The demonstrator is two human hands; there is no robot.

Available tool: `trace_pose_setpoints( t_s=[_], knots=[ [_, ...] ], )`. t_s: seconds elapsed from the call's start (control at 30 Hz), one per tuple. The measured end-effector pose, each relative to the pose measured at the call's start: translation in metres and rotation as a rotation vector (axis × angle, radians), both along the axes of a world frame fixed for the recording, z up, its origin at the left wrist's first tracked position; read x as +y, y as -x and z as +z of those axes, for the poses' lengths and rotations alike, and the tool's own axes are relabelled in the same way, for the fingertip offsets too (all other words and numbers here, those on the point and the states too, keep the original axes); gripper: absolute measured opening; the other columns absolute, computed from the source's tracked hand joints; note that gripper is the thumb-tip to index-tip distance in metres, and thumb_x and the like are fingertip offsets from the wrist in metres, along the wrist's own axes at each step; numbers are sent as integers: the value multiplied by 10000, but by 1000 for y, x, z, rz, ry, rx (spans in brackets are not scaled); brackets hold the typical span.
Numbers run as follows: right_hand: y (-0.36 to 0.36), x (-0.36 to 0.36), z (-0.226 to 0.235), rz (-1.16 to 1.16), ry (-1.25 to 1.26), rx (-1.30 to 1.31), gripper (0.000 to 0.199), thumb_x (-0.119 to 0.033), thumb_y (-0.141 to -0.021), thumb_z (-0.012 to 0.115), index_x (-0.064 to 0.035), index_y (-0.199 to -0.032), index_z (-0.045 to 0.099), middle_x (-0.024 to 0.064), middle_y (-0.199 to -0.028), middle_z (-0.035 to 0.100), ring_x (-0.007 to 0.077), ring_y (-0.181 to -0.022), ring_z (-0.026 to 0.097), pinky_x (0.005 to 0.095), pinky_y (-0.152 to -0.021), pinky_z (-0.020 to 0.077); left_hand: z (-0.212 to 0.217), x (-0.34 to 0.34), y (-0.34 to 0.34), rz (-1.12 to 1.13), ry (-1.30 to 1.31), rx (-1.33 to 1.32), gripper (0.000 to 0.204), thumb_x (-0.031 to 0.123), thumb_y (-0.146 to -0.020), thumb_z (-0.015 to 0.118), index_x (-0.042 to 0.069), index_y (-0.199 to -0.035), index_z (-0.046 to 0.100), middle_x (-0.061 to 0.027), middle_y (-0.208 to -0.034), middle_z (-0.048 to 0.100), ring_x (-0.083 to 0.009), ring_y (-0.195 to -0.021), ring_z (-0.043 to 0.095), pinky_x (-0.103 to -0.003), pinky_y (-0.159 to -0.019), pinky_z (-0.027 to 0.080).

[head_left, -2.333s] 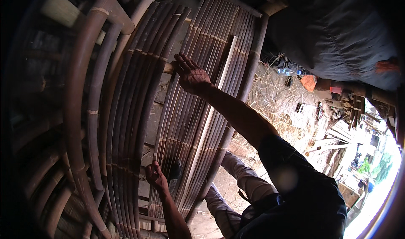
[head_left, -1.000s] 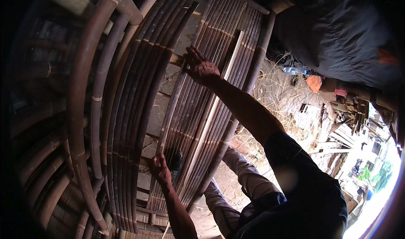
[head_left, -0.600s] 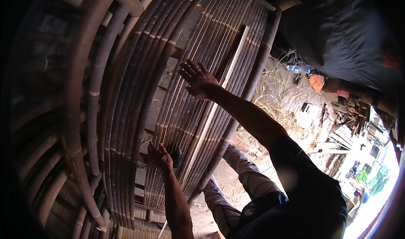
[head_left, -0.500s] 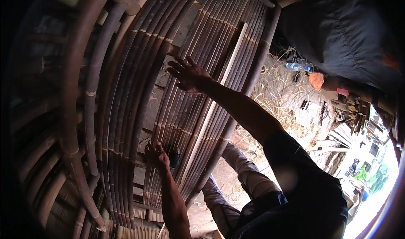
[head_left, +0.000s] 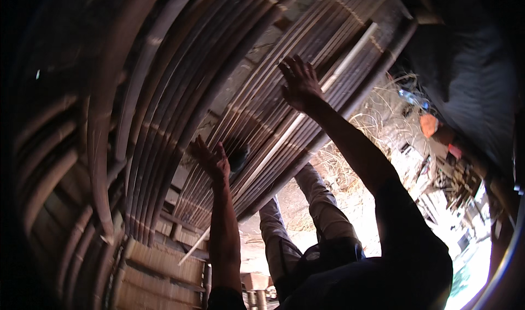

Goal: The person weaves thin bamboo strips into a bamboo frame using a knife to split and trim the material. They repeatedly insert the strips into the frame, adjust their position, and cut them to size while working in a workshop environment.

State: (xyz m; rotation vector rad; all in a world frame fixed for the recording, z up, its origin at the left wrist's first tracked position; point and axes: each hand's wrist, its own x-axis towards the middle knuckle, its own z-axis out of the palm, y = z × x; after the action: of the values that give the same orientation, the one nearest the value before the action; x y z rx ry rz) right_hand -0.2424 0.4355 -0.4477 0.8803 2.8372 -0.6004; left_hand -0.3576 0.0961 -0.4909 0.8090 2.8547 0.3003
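Observation:
A large panel of bound cane slats [head_left: 257, 86] curves across the view, next to a second band of darker curved canes [head_left: 164, 118]. My right hand [head_left: 298, 80] is spread flat against the slats, beside one pale cane strip [head_left: 306, 118] that runs diagonally down the panel. My left hand [head_left: 210, 158] is raised lower down with fingers apart, at the slats' inner edge, close to a dark round object [head_left: 238, 154]. Neither hand holds anything. My legs in light trousers [head_left: 322, 211] stretch out under the panel.
Thick bent cane poles [head_left: 104, 146] frame the left side. Flat woven cane pieces [head_left: 158, 272] lie at the lower left. Dry straw [head_left: 350, 162] covers the sunlit ground, with orange and mixed debris [head_left: 432, 129] at the right under a dark cloth [head_left: 470, 69].
The view has shifted so the panel sits higher and further right. My right hand slid a little along the slats and lies flat; my left hand stays raised and spread near the dark round object.

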Motion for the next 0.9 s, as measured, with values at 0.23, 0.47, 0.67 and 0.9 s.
trace_pose_setpoints(
  t_s=[0.23, 0.47, 0.67, 0.9],
  knots=[
    [-36, -161, 5, 273, 100, 66, 514, -226, -772, 689, -78, -1245, 552, 126, -1244, 537, 311, -1232, 450, 492, -1058, 317, 50, -88, -28, 89, -182, -204, 549, 331, -921, 602, 11, -1348, 473, -219, -1289, 532, -384, -1200, 505, -500, -969, 396],
    [12, -259, -54, 673, -31, 105, 445, -223, -794, 655, -87, -1204, 547, 141, -1189, 574, 316, -1144, 537, 558, -1007, 362, 67, -196, -39, 323, -42, -139, 557, 345, -917, 589, 66, -1380, 451, -180, -1340, 502, -349, -1271, 456, -493, -1013, 346],
    [39, -253, -12, 771, 179, -161, 467, -137, -683, 743, -63, -1107, 560, 176, -1068, 580, 362, -1013, 582, 467, -838, 498, 37, -274, -8, 369, 26, -154, 650, 401, -898, 608, 89, -1427, 397, -140, -1480, 362, -336, -1364, 354, -604, -1044, 296],
    [-102, -241, 90, 160, 298, -245, 450, -275, -728, 771, -87, -1073, 551, 149, -1021, 569, 354, -844, 627, 453, -698, 516, 22, -231, -1, 82, 174, -329, 691, 543, -926, 502, 143, -1469, 352, -177, -1490, 339, -341, -1403, 298, -658, -1082, 228]
  ],
)
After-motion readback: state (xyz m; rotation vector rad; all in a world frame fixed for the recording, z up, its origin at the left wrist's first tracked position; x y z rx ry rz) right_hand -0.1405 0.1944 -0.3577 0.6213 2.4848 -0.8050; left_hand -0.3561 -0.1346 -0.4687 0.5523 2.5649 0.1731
